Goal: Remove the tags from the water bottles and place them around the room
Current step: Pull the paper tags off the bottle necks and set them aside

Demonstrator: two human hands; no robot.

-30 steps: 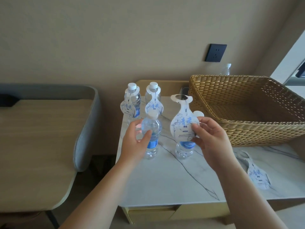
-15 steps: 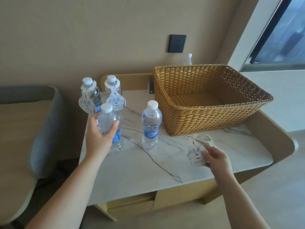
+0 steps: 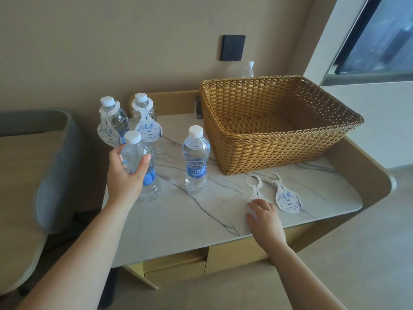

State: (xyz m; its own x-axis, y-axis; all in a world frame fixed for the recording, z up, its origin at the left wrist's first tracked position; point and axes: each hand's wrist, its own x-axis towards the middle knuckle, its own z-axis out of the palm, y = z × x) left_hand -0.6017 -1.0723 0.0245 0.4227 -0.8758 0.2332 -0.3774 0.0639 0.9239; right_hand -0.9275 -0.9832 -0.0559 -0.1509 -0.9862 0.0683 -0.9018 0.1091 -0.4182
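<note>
While bare marble lies open toward the counter (image 3: 178, 229) front edge, the left hand (image 3: 125, 175) grips an untagged bottle (image 3: 143, 166) near the left edge. The right hand (image 3: 264, 217) presses relaxed fingers (image 3: 257, 203) on a tag (image 3: 253, 186) near the front-right, beside another tag (image 3: 286, 198) below the basket (image 3: 279, 139). Two tagged bottles (image 3: 143, 121) stand at the back-left.

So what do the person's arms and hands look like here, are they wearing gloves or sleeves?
No gloves and no sleeves in view: both forearms are bare up to the frame's edge. The left hand and right hand show no rings, watch or bracelet that I can make out. Nails are short and look unpainted.
</note>
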